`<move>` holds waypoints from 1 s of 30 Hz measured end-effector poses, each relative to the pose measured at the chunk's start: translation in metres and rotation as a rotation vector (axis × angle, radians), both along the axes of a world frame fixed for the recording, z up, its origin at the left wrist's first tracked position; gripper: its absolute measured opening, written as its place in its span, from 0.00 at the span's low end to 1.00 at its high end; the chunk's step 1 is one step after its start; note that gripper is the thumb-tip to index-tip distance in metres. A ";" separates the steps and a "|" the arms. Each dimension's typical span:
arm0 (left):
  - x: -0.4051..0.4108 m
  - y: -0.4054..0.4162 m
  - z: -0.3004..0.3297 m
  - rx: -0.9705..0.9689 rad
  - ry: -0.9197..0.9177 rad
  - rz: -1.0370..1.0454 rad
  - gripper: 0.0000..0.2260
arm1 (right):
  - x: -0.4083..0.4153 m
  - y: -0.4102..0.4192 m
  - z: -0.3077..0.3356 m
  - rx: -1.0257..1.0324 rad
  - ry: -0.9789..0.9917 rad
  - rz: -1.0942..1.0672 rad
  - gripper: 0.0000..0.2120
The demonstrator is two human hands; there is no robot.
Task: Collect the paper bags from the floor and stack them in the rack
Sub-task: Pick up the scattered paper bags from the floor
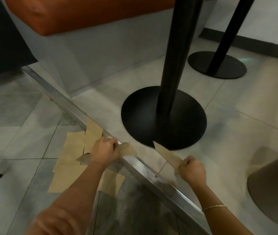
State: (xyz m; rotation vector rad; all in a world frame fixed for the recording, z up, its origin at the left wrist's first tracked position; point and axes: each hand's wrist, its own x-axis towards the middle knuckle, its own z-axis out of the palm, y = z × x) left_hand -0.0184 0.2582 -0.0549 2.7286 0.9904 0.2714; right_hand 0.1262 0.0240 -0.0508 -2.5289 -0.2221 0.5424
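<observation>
Head view: the left hand [103, 150] grips a crumpled paper bag [126, 148] over the metal floor strip [77, 109]. The right hand [191, 170] pinches another bag [166, 154] beside the black table base [163, 119]. More flat bags [70, 160] lie on the floor [16, 136].

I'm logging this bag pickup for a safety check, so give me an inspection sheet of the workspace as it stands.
Surface: pale tiled floor, crossed by a metal strip.
Job's things: flat paper bags lie overlapped on the floor; one bag is lifted.
Clutter: nothing seen.
Grips: left hand holds a bag at the metal strip; right hand pinches the lifted bag.
Cables: nothing seen.
Surroundings: two black table pedestals, an orange bench seat, a brown stool base; no rack in view.
</observation>
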 end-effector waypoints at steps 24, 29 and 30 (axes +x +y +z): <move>0.175 -0.335 0.308 -0.897 -0.884 -0.484 0.27 | 0.044 -0.215 0.308 -0.118 -0.701 -0.494 0.15; 0.189 -0.374 0.250 -0.868 -0.664 -0.514 0.27 | 0.065 -0.224 0.260 -0.238 -0.571 -0.468 0.13; 0.192 -0.378 0.237 -0.844 -0.592 -0.516 0.28 | 0.068 -0.225 0.250 -0.255 -0.534 -0.465 0.13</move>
